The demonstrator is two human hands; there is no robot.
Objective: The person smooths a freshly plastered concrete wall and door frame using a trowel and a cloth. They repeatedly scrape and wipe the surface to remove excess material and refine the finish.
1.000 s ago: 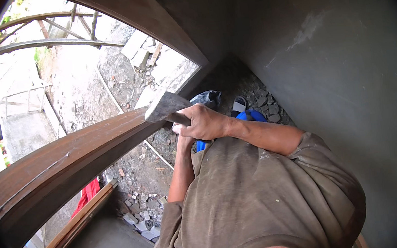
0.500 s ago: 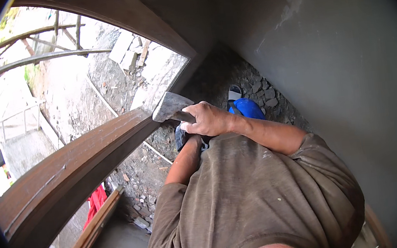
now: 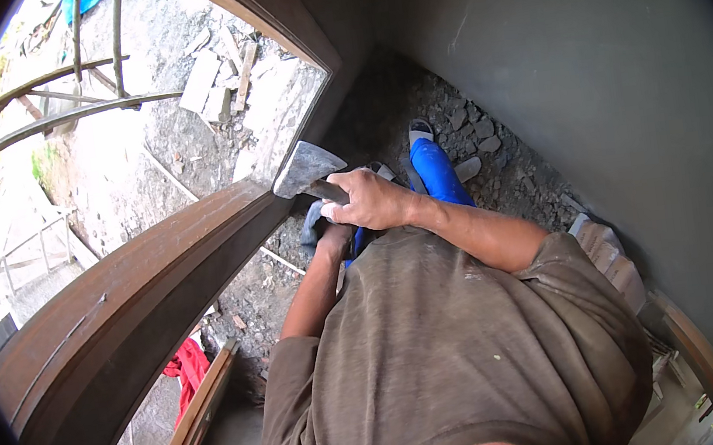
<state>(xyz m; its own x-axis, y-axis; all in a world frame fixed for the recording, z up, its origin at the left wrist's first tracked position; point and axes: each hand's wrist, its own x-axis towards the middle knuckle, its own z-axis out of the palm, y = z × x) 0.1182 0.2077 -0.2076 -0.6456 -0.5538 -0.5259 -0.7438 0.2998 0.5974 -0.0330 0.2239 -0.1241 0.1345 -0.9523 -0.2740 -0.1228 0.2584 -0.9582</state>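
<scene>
The right hand (image 3: pixel 371 199) grips tight the hatchet (image 3: pixel 308 171) handle; head at ten o'clock looks heavy, stiff. Left hand (image 3: pixel 333 236) grip unclear.

Bright daylight from upper left, shaded right, heavy fisheye vignette.

From where I stand beside the curved wooden frame (image 3: pixel 143 282), I see no package, label, sign or screen anywhere around it, on the wall or the rubble.

Grey hatchet (image 3: pixel 306 168) — head against curved brown wooden frame (image 3: pixel 144 290).
</scene>
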